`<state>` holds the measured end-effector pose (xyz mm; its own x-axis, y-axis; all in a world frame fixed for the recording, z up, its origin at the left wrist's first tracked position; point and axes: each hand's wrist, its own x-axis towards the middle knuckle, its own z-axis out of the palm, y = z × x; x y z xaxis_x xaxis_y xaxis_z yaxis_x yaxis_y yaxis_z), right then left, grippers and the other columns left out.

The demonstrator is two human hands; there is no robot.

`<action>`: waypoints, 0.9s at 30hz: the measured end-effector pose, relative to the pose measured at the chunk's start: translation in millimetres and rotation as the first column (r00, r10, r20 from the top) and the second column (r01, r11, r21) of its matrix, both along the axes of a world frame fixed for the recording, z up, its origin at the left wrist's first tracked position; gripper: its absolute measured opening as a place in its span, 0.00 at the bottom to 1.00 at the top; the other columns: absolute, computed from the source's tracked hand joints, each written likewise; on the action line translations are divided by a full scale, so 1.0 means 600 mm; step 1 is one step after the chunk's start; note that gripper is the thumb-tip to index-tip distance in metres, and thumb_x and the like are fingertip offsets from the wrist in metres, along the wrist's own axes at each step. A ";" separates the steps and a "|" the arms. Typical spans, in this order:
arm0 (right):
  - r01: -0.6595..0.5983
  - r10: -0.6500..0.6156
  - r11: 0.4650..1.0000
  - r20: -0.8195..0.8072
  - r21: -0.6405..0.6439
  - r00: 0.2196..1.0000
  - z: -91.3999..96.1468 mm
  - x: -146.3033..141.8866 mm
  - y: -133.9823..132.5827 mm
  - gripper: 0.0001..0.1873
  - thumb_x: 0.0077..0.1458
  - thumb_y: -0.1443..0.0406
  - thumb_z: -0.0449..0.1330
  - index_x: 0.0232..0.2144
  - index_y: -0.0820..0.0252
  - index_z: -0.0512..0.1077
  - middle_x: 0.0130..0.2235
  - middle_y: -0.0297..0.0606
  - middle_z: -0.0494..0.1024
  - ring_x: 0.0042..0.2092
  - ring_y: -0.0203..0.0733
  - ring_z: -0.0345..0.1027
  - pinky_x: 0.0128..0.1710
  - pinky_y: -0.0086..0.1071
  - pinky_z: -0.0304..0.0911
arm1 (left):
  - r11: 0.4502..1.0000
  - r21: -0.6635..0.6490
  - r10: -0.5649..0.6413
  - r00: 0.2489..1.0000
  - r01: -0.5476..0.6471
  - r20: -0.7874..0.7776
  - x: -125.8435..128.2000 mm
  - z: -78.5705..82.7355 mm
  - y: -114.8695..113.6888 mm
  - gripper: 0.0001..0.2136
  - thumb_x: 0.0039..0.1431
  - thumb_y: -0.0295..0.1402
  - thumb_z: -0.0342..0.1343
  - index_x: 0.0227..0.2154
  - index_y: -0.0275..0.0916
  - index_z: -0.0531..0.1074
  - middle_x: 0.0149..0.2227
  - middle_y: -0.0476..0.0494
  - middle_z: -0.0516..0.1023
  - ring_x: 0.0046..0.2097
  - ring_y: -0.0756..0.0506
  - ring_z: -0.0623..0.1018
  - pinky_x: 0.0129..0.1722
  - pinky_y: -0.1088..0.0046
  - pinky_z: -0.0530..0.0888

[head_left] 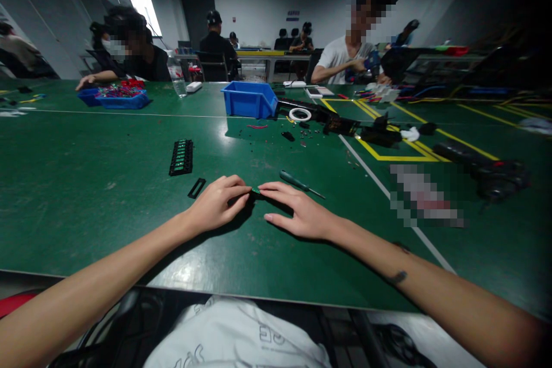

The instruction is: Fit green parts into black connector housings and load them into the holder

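Observation:
My left hand [218, 202] and my right hand [295, 211] meet on the green table [107, 184], fingertips pinching a small green part [256, 190] between them. Left fingers are curled around the part's left end. Right hand lies mostly flat, with its index finger and thumb at the part's right end. A green-handled screwdriver [299, 183] lies just beyond my right hand. A small black frame [196, 187] lies left of my left hand, and a black tray of green parts [181, 156] sits farther back.
A blue bin [249, 99] stands behind, with a white tape ring [300, 114] and black tools [379, 133] to its right. A blue tray of coloured parts [116, 96] and a bottle [177, 76] sit far left. Other people sit across the table.

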<state>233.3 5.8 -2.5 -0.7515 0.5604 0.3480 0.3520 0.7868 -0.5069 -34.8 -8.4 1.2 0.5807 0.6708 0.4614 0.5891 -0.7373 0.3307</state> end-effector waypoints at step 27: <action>0.011 -0.018 0.997 0.092 0.081 0.996 -0.005 0.002 -0.003 0.33 0.65 0.56 0.61 0.68 0.58 0.62 0.66 0.51 0.67 0.66 0.54 0.63 0.66 0.51 0.61 | 0.992 0.121 -0.001 0.985 0.022 -0.173 -0.003 -0.008 -0.003 0.15 0.72 0.33 0.48 0.53 0.36 0.75 0.46 0.35 0.77 0.42 0.44 0.76 0.43 0.65 0.72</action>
<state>234.7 3.7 -5.4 -0.7743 0.5447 0.3220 0.4062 0.8181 -0.4071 -36.4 -10.1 -3.9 0.6662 0.6082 0.4316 0.6204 -0.7731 0.1320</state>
